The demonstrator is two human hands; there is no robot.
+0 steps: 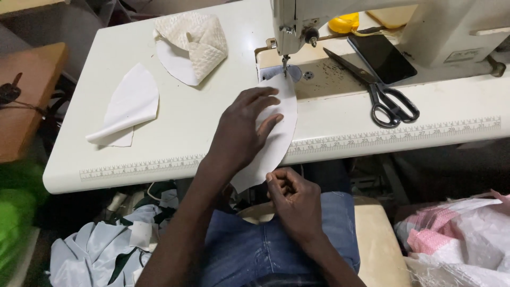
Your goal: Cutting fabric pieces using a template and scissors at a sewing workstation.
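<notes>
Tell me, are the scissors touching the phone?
Touching. In the head view, one blade of the black scissors runs right against the lower edge of the dark phone on the sewing machine bed, with no gap between them.

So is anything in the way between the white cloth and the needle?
Nothing visible is. The cloth already reaches under the needle. The left hand lies flat on it, and the right hand pinches its near end. The scissors lie off to the right.
</notes>
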